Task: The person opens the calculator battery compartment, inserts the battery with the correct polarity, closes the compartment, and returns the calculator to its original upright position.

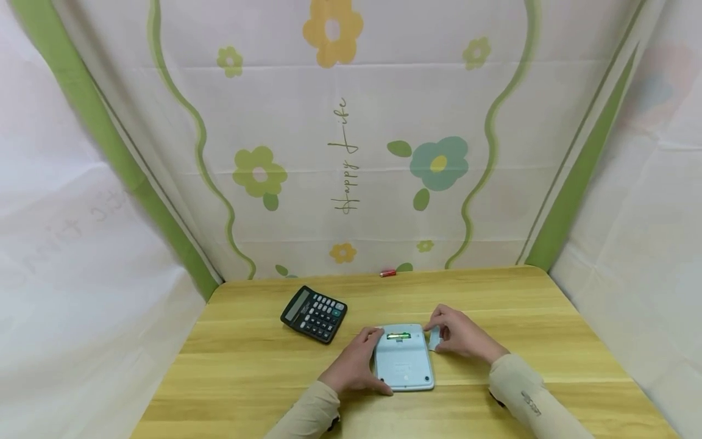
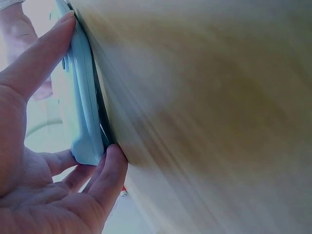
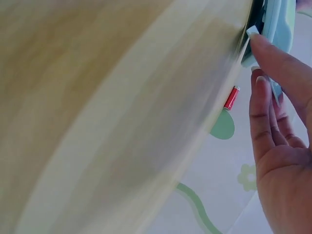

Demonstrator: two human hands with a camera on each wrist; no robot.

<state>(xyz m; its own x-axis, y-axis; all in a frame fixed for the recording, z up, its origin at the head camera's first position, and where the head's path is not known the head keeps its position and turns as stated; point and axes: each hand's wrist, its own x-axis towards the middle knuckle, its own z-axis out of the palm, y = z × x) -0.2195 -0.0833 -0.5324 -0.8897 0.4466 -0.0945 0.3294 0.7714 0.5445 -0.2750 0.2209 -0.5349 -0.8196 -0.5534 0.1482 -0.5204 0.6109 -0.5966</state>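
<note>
**Pale blue device (image 1: 404, 364) lies back-up, a green battery (image 1: 398, 336) showing in its slot**

Nearest are two beige sleeves (image 1: 308, 410), reaching over the wood-grain counter (image 1: 241, 372). The hands are apart, one on either side of the device. The left hand (image 1: 355, 364) grips its left side, thumb at the near corner and fingers curled at the far one. The right hand (image 1: 462, 335) pinches a small pale blue cover (image 1: 435, 339) just beside the device's right edge; whether the two touch, one cannot tell. The battery slot sits towards the device's far end – uncovered.

Farther off to the left, a black calculator (image 1: 314, 314) rests at an angle, keys up. At the counter's far edge lies a small red battery (image 1: 387, 273). Behind hangs a white cloth (image 1: 378, 103) – printed with flowers and "Happy Life".
</note>
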